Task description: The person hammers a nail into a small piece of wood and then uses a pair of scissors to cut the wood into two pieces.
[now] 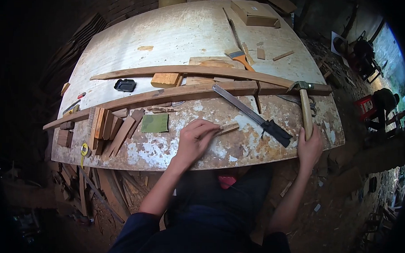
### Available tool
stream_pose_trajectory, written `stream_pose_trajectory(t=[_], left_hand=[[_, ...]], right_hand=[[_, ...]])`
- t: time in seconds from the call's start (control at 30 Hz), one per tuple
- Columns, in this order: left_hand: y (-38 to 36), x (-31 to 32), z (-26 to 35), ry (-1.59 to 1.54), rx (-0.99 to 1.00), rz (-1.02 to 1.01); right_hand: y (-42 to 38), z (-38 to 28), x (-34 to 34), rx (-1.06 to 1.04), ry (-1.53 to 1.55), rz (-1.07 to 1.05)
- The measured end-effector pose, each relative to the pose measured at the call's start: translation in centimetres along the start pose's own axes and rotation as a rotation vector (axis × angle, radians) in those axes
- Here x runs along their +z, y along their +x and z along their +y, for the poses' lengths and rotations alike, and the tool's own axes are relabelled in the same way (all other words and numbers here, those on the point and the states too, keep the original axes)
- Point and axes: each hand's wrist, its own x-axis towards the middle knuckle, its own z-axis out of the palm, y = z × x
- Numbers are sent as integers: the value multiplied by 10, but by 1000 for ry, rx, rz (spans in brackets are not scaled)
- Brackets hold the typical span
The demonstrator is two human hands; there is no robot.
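My left hand (196, 137) is closed in a pinch at the near end of a small wooden strip (229, 128), low over the bench. Whether anything smaller sits between those fingertips, I cannot make out. My right hand (310, 147) wraps around the wooden handle of a claw hammer (308, 114) at the bench's right side. The hammer's metal head points away from me, by the ends of two long curved wooden pieces. Between my hands lies a handsaw (240, 104) with a black-wrapped handle (277, 132). A green cloth square (155, 123) is left of my left hand.
Long curved wooden pieces (168, 95) cross the worn bench (179, 159). Wood blocks (105, 125) and a tape measure (85, 149) are on the left. Farther back are a black plastic object (125, 85), a paintbrush (240, 58) and a cardboard box (255, 14). Scissors (314, 107) lie beside the hammer.
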Motion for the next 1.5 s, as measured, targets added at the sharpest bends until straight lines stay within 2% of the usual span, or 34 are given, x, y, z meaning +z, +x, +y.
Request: stream_pose_trajectory(t=[0.23,0.47,0.67,1.5], left_hand=[[-3,0,-3,-13,-35,-12],[-5,1,-3,-35,-54,17],[-4,5,-5,-22,8,55],[-3,7,-2,-33,-33,57]], right_hand=[[0,2,5,-66,18,68],[0,2,7,-49,9,62],[-1,1,5,-41,-7,49],[0,2,5,-27,-33,25]])
